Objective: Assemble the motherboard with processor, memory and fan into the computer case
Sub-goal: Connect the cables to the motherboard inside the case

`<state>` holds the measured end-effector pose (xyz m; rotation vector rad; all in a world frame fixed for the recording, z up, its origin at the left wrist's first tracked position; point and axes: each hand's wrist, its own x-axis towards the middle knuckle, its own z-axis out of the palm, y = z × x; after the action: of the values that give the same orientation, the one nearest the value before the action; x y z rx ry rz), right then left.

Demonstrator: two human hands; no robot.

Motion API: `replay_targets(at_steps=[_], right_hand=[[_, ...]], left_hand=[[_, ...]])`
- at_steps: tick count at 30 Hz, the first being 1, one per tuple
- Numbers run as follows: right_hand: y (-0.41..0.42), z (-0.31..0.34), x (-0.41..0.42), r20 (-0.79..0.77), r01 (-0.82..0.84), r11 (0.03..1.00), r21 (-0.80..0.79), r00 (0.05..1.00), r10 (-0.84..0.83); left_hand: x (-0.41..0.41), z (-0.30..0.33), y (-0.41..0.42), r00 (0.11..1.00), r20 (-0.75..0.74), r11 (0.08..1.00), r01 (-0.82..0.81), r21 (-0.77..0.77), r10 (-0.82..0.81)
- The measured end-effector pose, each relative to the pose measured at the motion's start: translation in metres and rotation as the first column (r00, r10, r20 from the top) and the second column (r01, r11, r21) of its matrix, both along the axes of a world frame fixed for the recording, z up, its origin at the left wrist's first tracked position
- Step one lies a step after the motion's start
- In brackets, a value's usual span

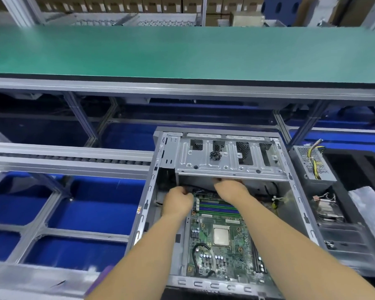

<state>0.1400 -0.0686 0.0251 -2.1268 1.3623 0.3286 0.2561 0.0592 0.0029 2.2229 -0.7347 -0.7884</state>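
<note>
Lying flat inside the open computer case (299,195), the green motherboard (223,250) carries a small white label above the processor (221,234), but its print is too blurred to read. Both hands reach to the board's far edge under the drive cage (227,159): the left hand (178,202) has its fingers curled at the corner beside the memory slots (218,207), though what they grip cannot be told. The right hand (231,189) has its fingers hidden under the cage, so its grip cannot be told either.

Bright even overhead light, soft shadows inside computer case (299,191); wide-angle bending at edges; lower-left corner smeared.
</note>
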Motion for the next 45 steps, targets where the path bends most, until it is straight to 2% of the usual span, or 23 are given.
replay_targets(at_steps=[2,4,10,15,20,26,30,33,39,43,45], right_hand=[[0.0,0.003,0.008,-0.066,0.007,0.998,0.061,0.998,-0.003],[0.001,0.003,0.016,-0.097,-0.016,0.996,0.084,0.995,0.024],[0.006,-0.006,0.008,-0.042,-0.201,0.974,-0.109,0.979,0.197],[-0.001,-0.002,-0.005,-0.136,-0.288,0.957,0.014,0.948,0.287],[-0.001,0.0,-0.005,-0.048,-0.139,0.99,-0.006,0.989,0.138],[0.008,-0.009,0.024,-0.137,0.05,0.989,-0.143,0.988,-0.07],[0.015,-0.018,0.042,-0.071,0.023,0.98,-0.198,0.997,-0.037],[0.021,-0.02,0.047,0.035,-0.023,0.989,-0.143,0.999,0.028],[0.026,-0.001,0.009,0.029,-0.276,0.948,-0.159,0.958,0.284],[0.034,0.029,-0.023,0.113,-0.409,0.904,-0.125,0.899,0.423],[0.031,0.048,-0.042,0.237,-0.331,0.934,-0.131,0.905,0.354]], left_hand=[[-0.004,-0.002,0.001,0.982,0.087,0.979,0.155,0.133,-0.168],[-0.004,-0.004,0.001,0.952,0.162,0.948,0.221,0.229,-0.261],[-0.003,-0.005,-0.006,0.944,0.234,0.963,0.188,0.192,-0.231],[-0.008,-0.007,-0.004,0.888,0.308,0.924,0.257,0.283,-0.342],[-0.008,-0.005,-0.004,0.896,0.339,0.948,0.213,0.238,-0.287],[-0.009,-0.008,-0.005,0.909,0.303,0.948,0.225,0.224,-0.287],[-0.008,-0.009,-0.007,0.916,0.274,0.951,0.249,0.181,-0.292],[-0.007,-0.007,-0.006,0.919,0.267,0.954,0.256,0.155,-0.29],[-0.009,-0.001,-0.006,0.896,0.266,0.932,0.323,0.162,-0.357],[-0.013,0.003,-0.006,0.842,0.282,0.888,0.431,0.162,-0.46],[-0.015,0.005,-0.007,0.82,0.318,0.879,0.45,0.156,-0.476]])
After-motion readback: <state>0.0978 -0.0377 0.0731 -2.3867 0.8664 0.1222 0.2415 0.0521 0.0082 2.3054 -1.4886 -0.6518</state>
